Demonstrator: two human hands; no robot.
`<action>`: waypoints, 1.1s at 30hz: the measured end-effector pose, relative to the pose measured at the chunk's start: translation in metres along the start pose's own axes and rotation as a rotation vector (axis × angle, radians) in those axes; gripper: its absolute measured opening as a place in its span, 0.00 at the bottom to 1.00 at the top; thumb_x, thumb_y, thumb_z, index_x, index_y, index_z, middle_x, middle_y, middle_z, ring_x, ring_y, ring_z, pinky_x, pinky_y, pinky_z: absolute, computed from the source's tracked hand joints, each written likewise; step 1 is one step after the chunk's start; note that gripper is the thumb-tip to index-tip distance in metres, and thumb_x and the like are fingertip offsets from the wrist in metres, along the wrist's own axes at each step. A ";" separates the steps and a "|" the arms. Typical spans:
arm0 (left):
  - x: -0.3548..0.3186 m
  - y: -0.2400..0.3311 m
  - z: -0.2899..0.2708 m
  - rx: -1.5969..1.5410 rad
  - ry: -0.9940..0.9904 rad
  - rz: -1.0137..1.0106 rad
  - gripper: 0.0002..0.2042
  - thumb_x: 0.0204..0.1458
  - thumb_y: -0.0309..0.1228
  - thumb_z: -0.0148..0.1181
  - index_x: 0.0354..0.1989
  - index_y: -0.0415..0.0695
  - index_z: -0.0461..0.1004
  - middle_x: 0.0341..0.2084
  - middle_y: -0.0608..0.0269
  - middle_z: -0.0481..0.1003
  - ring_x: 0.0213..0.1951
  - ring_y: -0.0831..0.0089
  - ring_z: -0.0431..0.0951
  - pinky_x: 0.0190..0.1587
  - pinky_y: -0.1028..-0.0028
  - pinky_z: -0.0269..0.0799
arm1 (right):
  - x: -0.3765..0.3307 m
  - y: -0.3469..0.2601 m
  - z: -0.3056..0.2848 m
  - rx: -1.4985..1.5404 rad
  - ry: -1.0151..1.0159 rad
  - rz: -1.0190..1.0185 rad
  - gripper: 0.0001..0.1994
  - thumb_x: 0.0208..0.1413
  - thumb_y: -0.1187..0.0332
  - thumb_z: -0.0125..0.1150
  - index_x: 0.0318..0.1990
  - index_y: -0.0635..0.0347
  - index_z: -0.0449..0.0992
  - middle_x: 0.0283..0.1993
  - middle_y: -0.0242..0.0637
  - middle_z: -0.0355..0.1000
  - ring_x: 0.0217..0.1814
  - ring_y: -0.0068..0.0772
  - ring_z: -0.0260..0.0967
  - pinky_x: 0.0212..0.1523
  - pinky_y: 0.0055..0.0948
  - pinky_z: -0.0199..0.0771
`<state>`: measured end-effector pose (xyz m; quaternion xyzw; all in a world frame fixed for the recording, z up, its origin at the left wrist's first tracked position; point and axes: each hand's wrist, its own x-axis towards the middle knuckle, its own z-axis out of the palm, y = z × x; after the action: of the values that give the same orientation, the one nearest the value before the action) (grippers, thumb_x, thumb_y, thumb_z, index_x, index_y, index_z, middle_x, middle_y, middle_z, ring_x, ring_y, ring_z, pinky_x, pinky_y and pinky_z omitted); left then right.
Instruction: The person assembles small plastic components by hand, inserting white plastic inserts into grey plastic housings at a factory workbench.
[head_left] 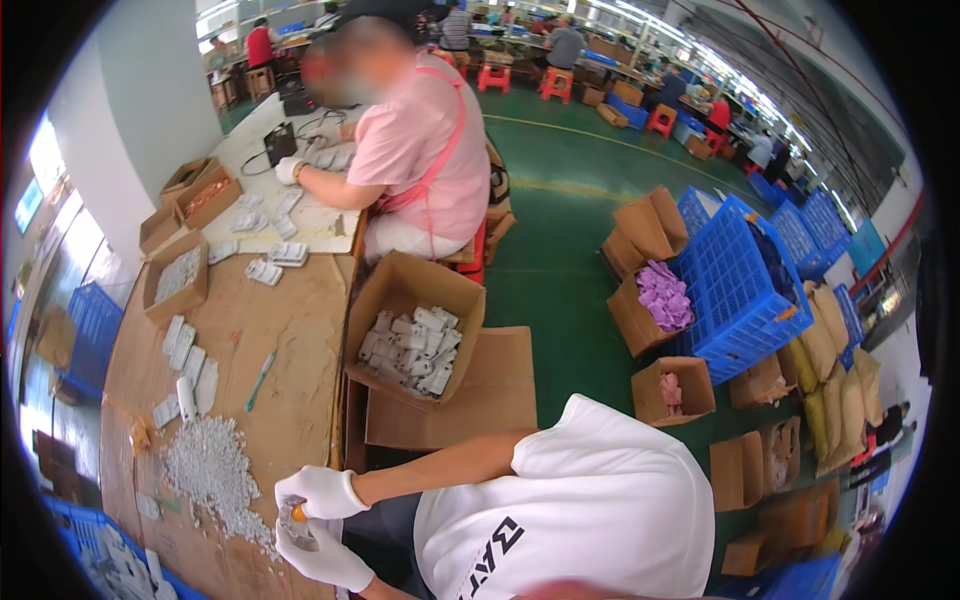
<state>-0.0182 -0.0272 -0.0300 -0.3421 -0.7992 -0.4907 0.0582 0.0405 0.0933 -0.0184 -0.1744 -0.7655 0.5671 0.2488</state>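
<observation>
At the near edge of the table, my two white-gloved hands are close together. My right hand, the upper one, has its fingers closed around a small orange piece. Below it, my left hand is curled around something greyish and partly see-through, mostly hidden by the glove. A loose heap of small whitish pieces lies right beside the hands. Beyond the heap are a white cylinder and several white plastic casings. A teal pen-like tool rests on the cardboard-covered table.
An open carton of white casings stands against the table's right edge. Farther along, a co-worker in pink handles parts. Cartons and blue crates stand on the green floor. Another blue crate is at lower left.
</observation>
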 end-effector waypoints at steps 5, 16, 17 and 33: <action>-0.003 0.001 -0.007 -0.134 -0.063 -0.224 0.18 0.57 0.23 0.59 0.57 0.36 0.70 0.49 0.54 0.75 0.52 0.62 0.75 0.57 0.66 0.70 | -0.008 0.001 0.024 -0.003 0.159 0.050 0.22 0.45 0.78 0.65 0.50 0.57 0.71 0.42 0.42 0.75 0.43 0.47 0.75 0.42 0.41 0.75; -0.003 0.014 -0.018 -0.164 0.067 -0.029 0.11 0.59 0.30 0.60 0.45 0.35 0.76 0.39 0.48 0.78 0.41 0.53 0.77 0.46 0.63 0.75 | -0.016 -0.004 0.033 -0.515 0.123 -0.381 0.08 0.51 0.67 0.61 0.32 0.62 0.73 0.44 0.40 0.66 0.37 0.41 0.71 0.30 0.38 0.75; -0.002 0.015 -0.019 -0.228 0.061 -0.071 0.12 0.60 0.31 0.59 0.46 0.35 0.76 0.39 0.48 0.78 0.41 0.53 0.77 0.47 0.63 0.74 | -0.018 -0.009 0.029 -0.562 0.076 -0.437 0.08 0.51 0.67 0.61 0.30 0.63 0.74 0.45 0.41 0.66 0.36 0.41 0.71 0.30 0.37 0.75; 0.001 0.016 -0.021 -0.142 0.023 -0.034 0.12 0.60 0.33 0.60 0.45 0.36 0.77 0.39 0.46 0.78 0.42 0.53 0.77 0.46 0.61 0.73 | -0.020 -0.003 0.014 -0.482 -0.111 -0.417 0.14 0.53 0.66 0.62 0.43 0.68 0.77 0.43 0.44 0.67 0.38 0.46 0.71 0.36 0.38 0.75</action>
<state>-0.0142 -0.0398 -0.0066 -0.3262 -0.7675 -0.5508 0.0346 0.0490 0.0706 -0.0226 -0.0363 -0.9094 0.3151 0.2689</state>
